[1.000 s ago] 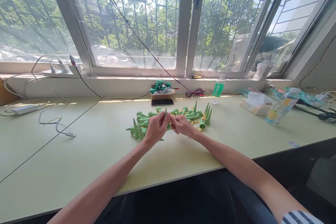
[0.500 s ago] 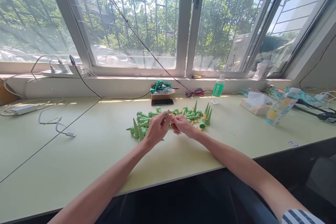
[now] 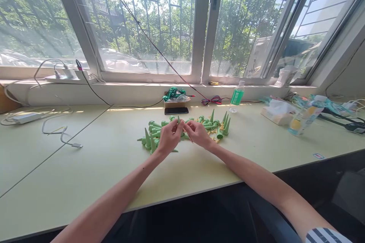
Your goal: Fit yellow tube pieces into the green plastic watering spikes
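Note:
A heap of green plastic cone spikes (image 3: 212, 124) mixed with small yellow pieces lies on the pale green table (image 3: 94, 167), in the middle. My left hand (image 3: 169, 137) is closed round one green cone spike (image 3: 178, 120), whose tip points up above my fingers. My right hand (image 3: 199, 133) is right beside it, fingers pinched against the same spike; whether it holds a small piece there is hidden. Both hands hover just above the near side of the heap.
A black phone (image 3: 176, 110) and a small box of green wrapped things (image 3: 175, 97) lie behind the heap. Green-labelled bottle (image 3: 236, 98), tissue pack (image 3: 278, 111) and a lying clear bottle (image 3: 305, 117) are at right. Cables and chargers (image 3: 61, 136) lie at left.
The spike in my left hand has tipped slightly, its point now a little higher and further left. My right hand's fingers have shifted against it. The heap has not moved.

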Action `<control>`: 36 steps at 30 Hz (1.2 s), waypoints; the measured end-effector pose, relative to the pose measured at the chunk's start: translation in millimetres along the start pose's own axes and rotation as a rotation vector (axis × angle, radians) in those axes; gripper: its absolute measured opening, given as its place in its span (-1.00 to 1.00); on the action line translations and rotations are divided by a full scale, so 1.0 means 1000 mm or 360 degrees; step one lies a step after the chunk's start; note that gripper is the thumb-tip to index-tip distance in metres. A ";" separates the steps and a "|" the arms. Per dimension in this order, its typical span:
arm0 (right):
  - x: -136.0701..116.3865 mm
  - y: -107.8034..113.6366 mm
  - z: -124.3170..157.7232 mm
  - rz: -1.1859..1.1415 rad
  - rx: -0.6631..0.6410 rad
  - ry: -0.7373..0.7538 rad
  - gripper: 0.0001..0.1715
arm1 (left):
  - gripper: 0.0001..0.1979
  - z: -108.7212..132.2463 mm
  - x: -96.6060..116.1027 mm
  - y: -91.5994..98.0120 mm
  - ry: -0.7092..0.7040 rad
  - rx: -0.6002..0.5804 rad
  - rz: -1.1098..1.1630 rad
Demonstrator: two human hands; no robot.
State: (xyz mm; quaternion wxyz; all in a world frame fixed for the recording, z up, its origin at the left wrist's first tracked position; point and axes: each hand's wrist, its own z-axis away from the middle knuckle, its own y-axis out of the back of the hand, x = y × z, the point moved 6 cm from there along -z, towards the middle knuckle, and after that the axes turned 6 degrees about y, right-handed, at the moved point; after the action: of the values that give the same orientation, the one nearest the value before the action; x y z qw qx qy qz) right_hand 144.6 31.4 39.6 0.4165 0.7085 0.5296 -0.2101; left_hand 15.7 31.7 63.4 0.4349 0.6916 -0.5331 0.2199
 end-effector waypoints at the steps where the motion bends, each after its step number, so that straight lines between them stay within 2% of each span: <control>1: -0.003 0.001 0.000 0.0049 0.0018 0.0041 -0.53 | -0.65 -0.001 -0.002 0.001 0.0057 0.0004 0.0056; 7: -0.011 0.004 0.001 0.0181 0.0023 0.0174 -0.64 | -0.64 -0.006 -0.017 0.003 0.0366 -0.0024 0.0431; 14: -0.013 0.002 -0.001 0.0152 -0.0036 0.0244 -0.72 | -0.64 -0.005 -0.021 0.002 0.0459 -0.0058 0.0531; 21: -0.015 0.001 -0.001 0.0252 -0.0119 0.0290 -0.67 | -0.65 -0.005 -0.019 0.002 0.0442 -0.0060 0.0471; 28: -0.013 -0.001 -0.001 0.0351 -0.0107 0.0389 -0.57 | -0.64 -0.006 -0.019 0.005 0.0266 0.0020 0.0216; 36: -0.007 -0.004 -0.001 0.0396 -0.0170 0.0368 -0.52 | -0.60 -0.003 -0.008 0.008 0.0123 0.0096 0.0026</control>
State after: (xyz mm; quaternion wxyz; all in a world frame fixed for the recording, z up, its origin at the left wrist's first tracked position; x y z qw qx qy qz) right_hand 138.1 28.4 44.1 0.4127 0.7648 0.4926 -0.0454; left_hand 6.0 38.5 62.1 0.4322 0.6911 -0.5147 0.2659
